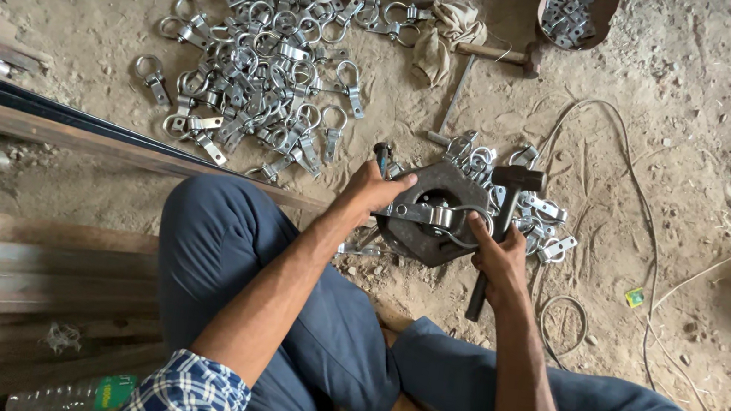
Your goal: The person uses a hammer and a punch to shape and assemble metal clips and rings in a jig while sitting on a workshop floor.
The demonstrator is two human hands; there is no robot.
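Observation:
I sit cross-legged on a dusty floor over a dark hexagonal metal block (pixel 434 191). My left hand (pixel 373 193) pins the flat tab of a silver ring clamp (pixel 438 216) on top of the block. My right hand (pixel 498 261) grips the dark handle of a hammer (pixel 511 188), whose black head hangs just right of the block. The clamp's wire loop lies toward the hammer side.
A large pile of silver ring clamps (pixel 261 72) spreads at the upper left, a smaller heap (pixel 542 220) right of the block. A second hammer (pixel 495 54) and rags lie beyond. Long steel bars (pixel 41 124) run along the left; cables (pixel 637 192) curl at right. A bowl of clamps (pixel 572 10) sits at top.

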